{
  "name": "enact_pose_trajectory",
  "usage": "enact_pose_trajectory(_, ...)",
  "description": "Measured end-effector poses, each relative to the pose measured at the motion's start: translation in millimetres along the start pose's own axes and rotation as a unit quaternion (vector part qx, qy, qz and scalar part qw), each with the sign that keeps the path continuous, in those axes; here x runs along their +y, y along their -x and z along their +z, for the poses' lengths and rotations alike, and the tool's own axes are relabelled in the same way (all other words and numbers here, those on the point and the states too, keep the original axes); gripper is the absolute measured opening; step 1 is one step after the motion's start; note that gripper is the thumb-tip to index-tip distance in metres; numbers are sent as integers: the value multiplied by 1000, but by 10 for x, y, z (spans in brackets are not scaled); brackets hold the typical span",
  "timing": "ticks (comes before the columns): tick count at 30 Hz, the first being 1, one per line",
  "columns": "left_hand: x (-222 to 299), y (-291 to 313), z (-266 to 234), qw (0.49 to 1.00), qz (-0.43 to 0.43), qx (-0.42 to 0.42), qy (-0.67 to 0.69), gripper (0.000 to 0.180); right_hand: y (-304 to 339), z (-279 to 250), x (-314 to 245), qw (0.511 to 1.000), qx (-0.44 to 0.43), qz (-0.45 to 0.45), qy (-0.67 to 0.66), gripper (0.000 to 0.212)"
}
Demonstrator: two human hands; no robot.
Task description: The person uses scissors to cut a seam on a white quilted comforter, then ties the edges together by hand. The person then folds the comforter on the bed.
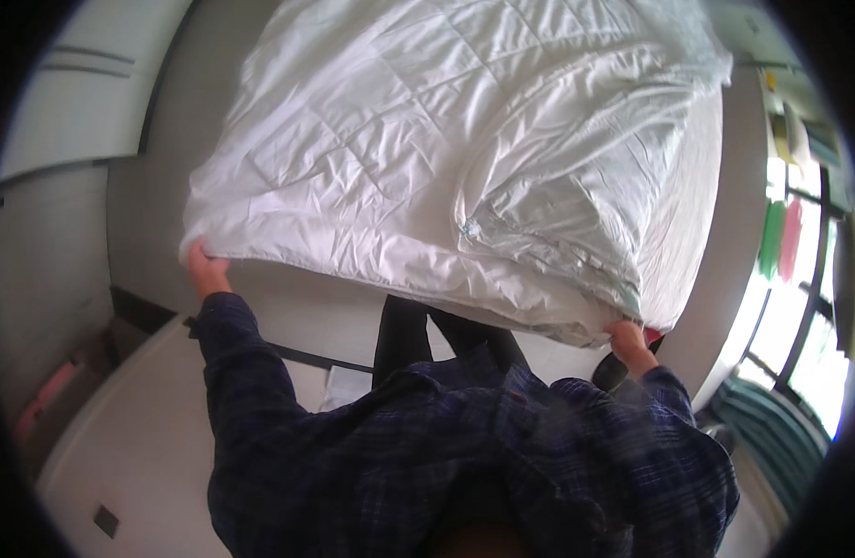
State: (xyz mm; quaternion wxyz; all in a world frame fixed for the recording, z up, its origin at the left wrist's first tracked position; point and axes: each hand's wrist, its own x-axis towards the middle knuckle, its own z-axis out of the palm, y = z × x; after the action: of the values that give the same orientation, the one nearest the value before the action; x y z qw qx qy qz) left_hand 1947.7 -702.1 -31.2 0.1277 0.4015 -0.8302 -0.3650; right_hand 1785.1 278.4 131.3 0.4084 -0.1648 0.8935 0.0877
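Observation:
A white quilted duvet [353,158] spreads in front of me, its near edge pulled up and stretched between my two hands. My left hand [207,270] is closed round the corner at the left end of that edge. At the right end, my right hand [630,344] grips the edge too, with the fingers partly hidden by fabric. Over the right half lies a loose, shinier white layer [576,177], creased and folded back on the quilting. Beneath it on the right shows the side of a pale mattress [693,214]. Something small and red [653,335] peeks out beside my right hand.
White cabinets [93,93] stand at the far left. On the right is a bright window [818,363], with green [773,240] and pink [791,240] items hanging before it. Teal fabric [762,418] lies below. Pale floor [307,312] shows around my legs.

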Motion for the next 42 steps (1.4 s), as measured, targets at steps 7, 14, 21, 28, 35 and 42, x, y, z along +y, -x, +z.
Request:
enact_pose_trajectory(7, 337, 329, 413, 998, -63, 17, 1, 93, 134, 349, -176, 996, 60, -18, -60, 37)
enact_pose_trajectory(14, -248, 839, 1312, 803, -448, -67, 388, 93, -26, 711, -120, 992, 57, -25, -107, 44)
enact_pose_trajectory(21, -302, 1273, 1970, 744, -409, 10, 529, 76, -218, 701, -69, 995, 52, -66, -60, 44)
enact_pose_trajectory(28, 555, 1082, 1168, 808, -269, 106, 513, 63, -113, 553, -50, 995, 43, -67, -58, 42)
enact_pose_trajectory(35, 306, 327, 1042, 811, -210, 170, 519, 54, -179, 525, 71, 997, 26, -43, -60, 40)
enact_pose_trajectory(42, 500, -432, 244, 824, -181, 183, 505, 43, -93, 708, 76, 996, 48, -41, -57, 38)
